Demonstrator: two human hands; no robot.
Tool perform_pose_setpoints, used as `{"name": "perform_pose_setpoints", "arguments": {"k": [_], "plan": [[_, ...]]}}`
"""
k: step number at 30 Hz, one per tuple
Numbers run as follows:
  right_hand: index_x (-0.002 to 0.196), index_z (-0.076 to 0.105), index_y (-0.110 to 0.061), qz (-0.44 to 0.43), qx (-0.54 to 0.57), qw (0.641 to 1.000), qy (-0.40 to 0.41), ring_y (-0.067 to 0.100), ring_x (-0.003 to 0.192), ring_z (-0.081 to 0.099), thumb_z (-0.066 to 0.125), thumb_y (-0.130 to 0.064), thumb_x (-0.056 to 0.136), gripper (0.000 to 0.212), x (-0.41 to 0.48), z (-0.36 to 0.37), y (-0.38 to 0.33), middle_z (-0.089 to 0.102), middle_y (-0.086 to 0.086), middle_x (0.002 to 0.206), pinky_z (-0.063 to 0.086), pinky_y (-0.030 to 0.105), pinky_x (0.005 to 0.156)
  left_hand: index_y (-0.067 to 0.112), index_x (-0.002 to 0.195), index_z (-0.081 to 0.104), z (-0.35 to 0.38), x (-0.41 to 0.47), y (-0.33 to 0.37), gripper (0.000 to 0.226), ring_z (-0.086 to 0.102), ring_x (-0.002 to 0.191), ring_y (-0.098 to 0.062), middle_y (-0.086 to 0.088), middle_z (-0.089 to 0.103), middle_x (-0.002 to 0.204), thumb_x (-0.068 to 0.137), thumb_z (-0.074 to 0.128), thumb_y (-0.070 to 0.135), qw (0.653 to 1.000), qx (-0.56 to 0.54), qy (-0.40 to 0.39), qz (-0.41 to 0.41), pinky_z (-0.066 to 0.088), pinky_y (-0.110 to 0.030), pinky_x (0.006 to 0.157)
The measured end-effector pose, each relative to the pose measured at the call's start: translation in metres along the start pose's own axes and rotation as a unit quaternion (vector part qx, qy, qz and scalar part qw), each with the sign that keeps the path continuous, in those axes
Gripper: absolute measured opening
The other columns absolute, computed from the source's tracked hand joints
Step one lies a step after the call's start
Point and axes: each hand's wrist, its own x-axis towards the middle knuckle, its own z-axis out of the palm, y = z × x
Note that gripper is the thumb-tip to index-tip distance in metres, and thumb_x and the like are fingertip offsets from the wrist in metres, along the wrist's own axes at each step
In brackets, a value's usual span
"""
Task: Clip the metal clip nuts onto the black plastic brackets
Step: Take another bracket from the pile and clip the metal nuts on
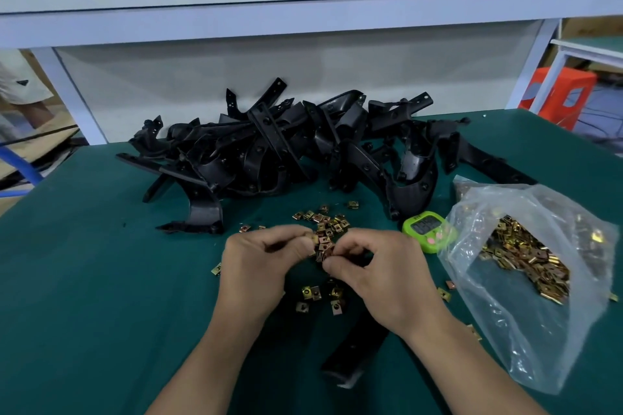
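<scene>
A big heap of black plastic brackets (276, 145) lies at the back of the green table. Loose brass-coloured clip nuts (323, 219) are scattered in front of it, and a few more clip nuts (312, 293) lie between my wrists. My left hand (259, 263) and my right hand (374, 276) meet over the scatter, both with curled fingers pinching a small cluster of clip nuts (322, 248) between them. One black bracket (357, 347) lies on the table under my right forearm, partly hidden.
A clear plastic bag (526, 280) holding many clip nuts lies open at the right. A green digital timer (429, 229) sits beside it. A white shelf frame (303, 10) with a cardboard box runs along the back. An orange stool (559, 94) stands beyond the right corner.
</scene>
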Motion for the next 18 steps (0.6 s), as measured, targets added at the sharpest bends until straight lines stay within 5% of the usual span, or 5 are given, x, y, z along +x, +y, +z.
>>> {"name": "perform_pose_setpoints", "arguments": {"k": [3, 6, 10, 14, 18], "plan": [[0.083, 0.074, -0.034, -0.002, -0.006, 1.000, 0.017, 0.003, 0.085, 0.066, 0.083, -0.027, 0.083, 0.011, -0.002, 0.000, -0.003, 0.069, -0.024, 0.080, 0.051, 0.016, 0.063, 0.035, 0.079, 0.083, -0.004, 0.007, 0.002, 0.023, 0.073, 0.077, 0.000, 0.006, 0.080, 0.083, 0.078, 0.084, 0.012, 0.996, -0.059, 0.065, -0.027, 0.051, -0.007, 0.068], [0.111, 0.073, -0.039, -0.005, -0.040, 0.999, 0.031, 0.003, 0.108, 0.058, 0.078, -0.029, 0.088, 0.026, -0.004, 0.000, -0.005, 0.068, -0.027, 0.097, 0.052, 0.018, 0.081, 0.031, 0.078, 0.083, -0.006, 0.009, 0.002, 0.023, 0.073, 0.078, 0.002, 0.007, 0.080, 0.083, 0.082, 0.083, 0.009, 0.992, -0.066, 0.090, -0.054, 0.050, -0.005, 0.067], [0.134, 0.065, -0.027, 0.001, -0.118, 0.987, 0.108, 0.010, 0.114, 0.052, 0.074, -0.025, 0.091, 0.044, -0.005, -0.006, -0.011, 0.068, -0.009, 0.113, 0.047, 0.034, 0.100, 0.033, 0.080, 0.083, -0.004, 0.010, -0.001, 0.025, 0.072, 0.076, 0.000, 0.008, 0.079, 0.081, 0.082, 0.082, 0.008, 0.992, -0.037, 0.093, -0.072, 0.050, -0.008, 0.067], [0.099, 0.071, -0.020, 0.005, -0.204, 0.965, 0.166, 0.016, 0.079, 0.052, 0.072, -0.030, 0.089, 0.014, -0.010, -0.016, -0.028, 0.063, -0.008, 0.076, 0.048, 0.034, 0.072, 0.037, 0.080, 0.081, -0.004, 0.011, -0.003, 0.023, 0.069, 0.069, 0.001, 0.009, 0.077, 0.076, 0.078, 0.086, 0.014, 0.993, -0.006, 0.088, -0.081, 0.051, -0.010, 0.063], [0.064, 0.043, -0.022, 0.158, -0.364, 0.917, 0.029, 0.015, 0.049, 0.033, 0.052, -0.070, 0.090, 0.055, -0.017, -0.025, -0.043, 0.043, -0.008, 0.055, 0.021, 0.031, 0.048, 0.038, 0.079, 0.080, -0.005, 0.010, -0.004, 0.006, 0.070, 0.075, 0.004, 0.014, 0.077, 0.079, 0.082, 0.084, 0.035, 0.992, 0.012, 0.100, -0.080, 0.050, -0.017, 0.070]]}}
